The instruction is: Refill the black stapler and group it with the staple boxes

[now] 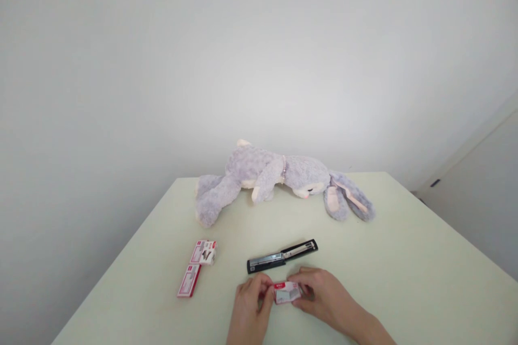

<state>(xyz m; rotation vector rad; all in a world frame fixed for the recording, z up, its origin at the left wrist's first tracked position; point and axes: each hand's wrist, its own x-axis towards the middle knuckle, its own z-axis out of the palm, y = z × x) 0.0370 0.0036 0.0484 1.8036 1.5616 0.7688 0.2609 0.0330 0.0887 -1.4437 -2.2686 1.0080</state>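
Observation:
Near the front of the table, a small red-and-white staple box is held between my two hands. My left hand pinches its left end with thumb and forefinger. On the other end, the fingers and thumb of my right hand are closed around the box. Just beyond my hands lies a black stapler, spread open lengthwise so its metal inside shows. Whether anything is inside the box cannot be seen.
Several similar red-and-white boxes lie together at the left of the pale table. A grey plush rabbit with long ears lies on its side along the back edge, in front of the wall.

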